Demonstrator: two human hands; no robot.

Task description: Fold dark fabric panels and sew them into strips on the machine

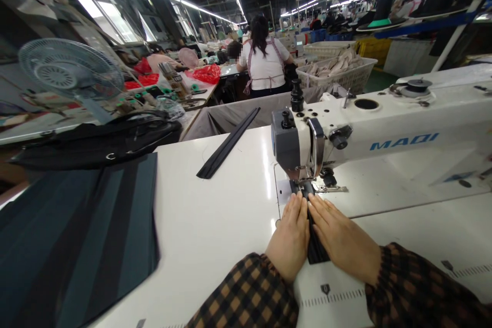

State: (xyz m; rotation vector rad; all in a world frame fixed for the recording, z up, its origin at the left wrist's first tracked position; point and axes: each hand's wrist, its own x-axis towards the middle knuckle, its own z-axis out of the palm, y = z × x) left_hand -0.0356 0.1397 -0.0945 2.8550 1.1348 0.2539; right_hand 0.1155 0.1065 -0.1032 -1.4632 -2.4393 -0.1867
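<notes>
A black fabric strip [315, 246] runs under the presser foot of a white sewing machine [400, 138]. My left hand [291, 236] lies flat on the strip's left side, fingers stretched toward the needle area. Opposite it, my right hand [338, 233] rests flat along the right side, fingers extended. The fingertips of both hands are close together just in front of the foot. Another black strip [228, 146] lies on the white tabletop, left of the machine head.
Dark blue and black striped fabric [88, 236] covers the table's left side, with a black bag-like item [107, 138] behind it. A fan [71, 69] stands at far left. Beyond the table are a person in white [267, 61] and a basket of pieces [342, 72].
</notes>
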